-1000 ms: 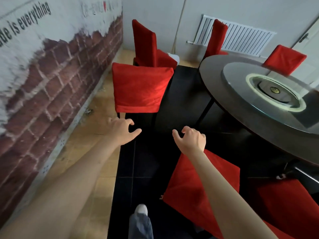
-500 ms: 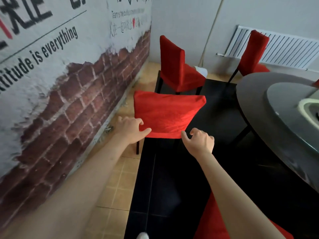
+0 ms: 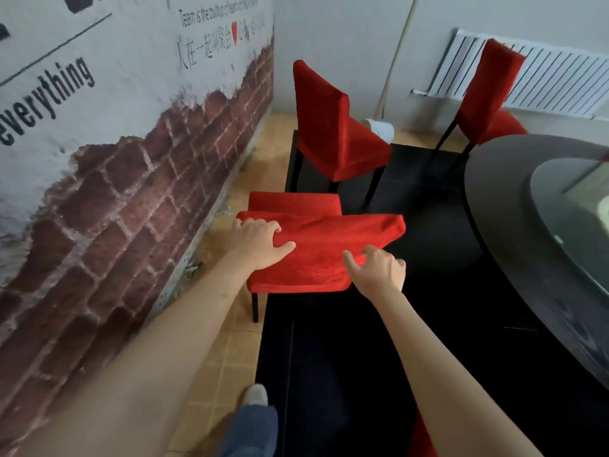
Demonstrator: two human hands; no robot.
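A chair with a red fabric cover (image 3: pixel 316 258) stands close in front of me, its back toward me and its seat beyond. My left hand (image 3: pixel 260 242) grips the top left corner of the chair back, fingers curled over the top edge and thumb on the near face. At the right side of the back, my right hand (image 3: pixel 379 268) holds the edge, thumb on the red cloth and fingers curled round it.
A brick-pattern wall (image 3: pixel 131 192) runs along the left. A second red chair (image 3: pixel 329 133) stands just beyond, a third (image 3: pixel 491 94) by the white radiator (image 3: pixel 553 80). A dark round table (image 3: pixel 514 225) with a glass turntable fills the right. My foot (image 3: pixel 255 395) is on the floor.
I have stepped closer to the chair. Both hands, which hovered just short of the chair back, now hold it: the left at the top corner, the right at the side.
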